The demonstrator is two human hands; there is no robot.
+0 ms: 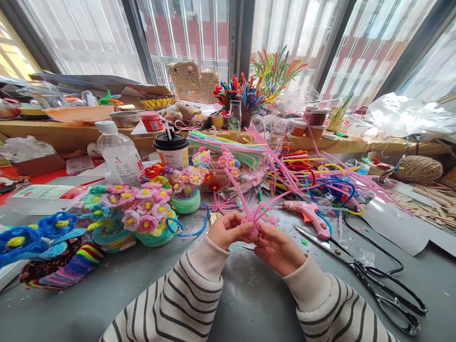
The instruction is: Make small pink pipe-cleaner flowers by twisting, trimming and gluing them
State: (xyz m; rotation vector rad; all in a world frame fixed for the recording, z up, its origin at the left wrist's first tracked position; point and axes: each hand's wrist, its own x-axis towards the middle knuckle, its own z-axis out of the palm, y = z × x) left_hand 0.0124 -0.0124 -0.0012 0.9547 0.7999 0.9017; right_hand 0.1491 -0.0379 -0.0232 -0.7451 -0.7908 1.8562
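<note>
My left hand (231, 229) pinches a bunch of pink pipe cleaners (253, 229) with thumb and fingers, above the grey table. From the other side my right hand (280, 247) closes on the same bunch, its fingertips close to the left thumb. Loose pink ends fan upward and outward from the grip; the gathered base is partly hidden by the fingers. Right of the hands lies a pink glue gun (309, 217). Large scissors (356, 270) with black handles rest beyond it, blades pointing toward the hands.
Pipe-cleaner flower pots (153, 237) stand on the left, near a water bottle (119, 156) and a lidded drink cup (171, 151). Pipe cleaners (320, 175) are heaped behind the hands. A twine ball (422, 168) and wooden sticks (415, 204) lie far right; green scraps dot the table.
</note>
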